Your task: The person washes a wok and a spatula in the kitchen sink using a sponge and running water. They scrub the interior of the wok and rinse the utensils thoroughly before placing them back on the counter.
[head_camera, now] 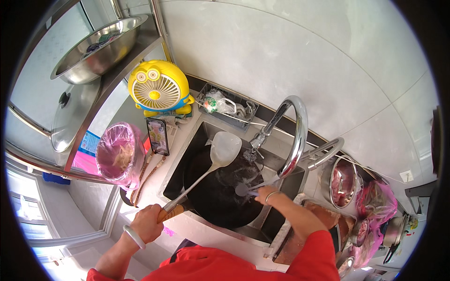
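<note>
My left hand (147,222) grips a long-handled metal wok spatula (225,149). Its blade is raised over the sink. Against the same hand lies a wooden handle (175,211) that runs to the dark wok (225,210); whether my fingers also close on it I cannot tell. The wok rests in the stainless steel sink (168,181) with some water inside. My right hand (266,195) holds the pale handle of a small dish brush, with its blurred round head (242,190) down in the wok. A chrome faucet (294,140) arches above, water running near the brush.
A steel wool scourer (250,155) sits at the sink's back rim. On the left stand a yellow fan (158,87), a propped phone (158,136) and a pink-lined bin (119,154). To the right are a cutting board (316,214) and a metal bowl of meat (342,182).
</note>
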Demonstrator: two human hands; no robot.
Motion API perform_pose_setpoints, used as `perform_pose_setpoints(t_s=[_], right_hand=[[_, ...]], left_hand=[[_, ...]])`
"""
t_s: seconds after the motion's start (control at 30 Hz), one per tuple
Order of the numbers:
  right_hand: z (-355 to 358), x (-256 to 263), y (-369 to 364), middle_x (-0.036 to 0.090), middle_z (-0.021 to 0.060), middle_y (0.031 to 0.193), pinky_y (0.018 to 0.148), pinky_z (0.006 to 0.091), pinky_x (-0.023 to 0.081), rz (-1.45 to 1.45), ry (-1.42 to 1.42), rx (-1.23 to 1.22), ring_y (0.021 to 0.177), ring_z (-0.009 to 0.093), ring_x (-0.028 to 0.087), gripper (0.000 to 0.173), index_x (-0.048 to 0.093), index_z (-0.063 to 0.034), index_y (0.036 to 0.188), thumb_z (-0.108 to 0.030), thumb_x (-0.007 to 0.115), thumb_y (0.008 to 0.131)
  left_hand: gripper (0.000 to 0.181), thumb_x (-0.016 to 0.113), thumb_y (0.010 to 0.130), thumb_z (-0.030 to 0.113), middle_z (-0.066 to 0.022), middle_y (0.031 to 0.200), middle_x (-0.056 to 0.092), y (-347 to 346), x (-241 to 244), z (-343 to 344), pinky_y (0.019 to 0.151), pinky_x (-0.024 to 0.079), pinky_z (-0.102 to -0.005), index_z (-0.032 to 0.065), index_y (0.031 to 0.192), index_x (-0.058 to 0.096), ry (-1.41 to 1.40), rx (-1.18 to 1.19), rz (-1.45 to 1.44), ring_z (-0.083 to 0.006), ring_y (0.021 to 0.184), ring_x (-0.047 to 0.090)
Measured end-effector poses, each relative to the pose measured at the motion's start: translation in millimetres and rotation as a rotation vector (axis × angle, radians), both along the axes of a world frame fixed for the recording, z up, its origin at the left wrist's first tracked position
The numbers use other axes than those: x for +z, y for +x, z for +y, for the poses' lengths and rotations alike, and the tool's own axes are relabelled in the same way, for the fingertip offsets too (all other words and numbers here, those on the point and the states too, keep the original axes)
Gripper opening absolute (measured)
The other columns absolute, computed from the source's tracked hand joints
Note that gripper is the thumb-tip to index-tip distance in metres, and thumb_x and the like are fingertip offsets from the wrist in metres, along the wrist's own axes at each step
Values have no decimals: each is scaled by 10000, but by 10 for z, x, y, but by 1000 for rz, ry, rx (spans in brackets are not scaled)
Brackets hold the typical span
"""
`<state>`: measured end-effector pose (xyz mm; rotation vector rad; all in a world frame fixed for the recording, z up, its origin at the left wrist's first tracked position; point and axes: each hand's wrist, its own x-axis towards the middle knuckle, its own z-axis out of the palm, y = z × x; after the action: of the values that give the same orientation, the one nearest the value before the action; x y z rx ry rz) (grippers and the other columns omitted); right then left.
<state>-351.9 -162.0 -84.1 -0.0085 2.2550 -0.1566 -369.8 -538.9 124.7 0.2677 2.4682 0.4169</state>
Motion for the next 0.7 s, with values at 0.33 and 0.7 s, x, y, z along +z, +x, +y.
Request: perform_pose_setpoints(t_s=[0.33,0.7], right_hand=[[61,500,-664,571,94,818,717,313,464,782,-53,581,849,229,561,105,590,-50,772,-119,534,717],[515,469,-698,550,133,843,743,374,465,802,3,486,835,285,558,128,571,-9,808,-109,508,760]], left_hand=[[170,515,704,43,-208,863,563,65,-40,-37,752,430,-436,-9,866,516,12,46,81,-380,830,543],[188,514,698,46,-220,872,565,111,-59,-75,772,429,-437,-5,879,524,50,51,98,-384,847,542]])
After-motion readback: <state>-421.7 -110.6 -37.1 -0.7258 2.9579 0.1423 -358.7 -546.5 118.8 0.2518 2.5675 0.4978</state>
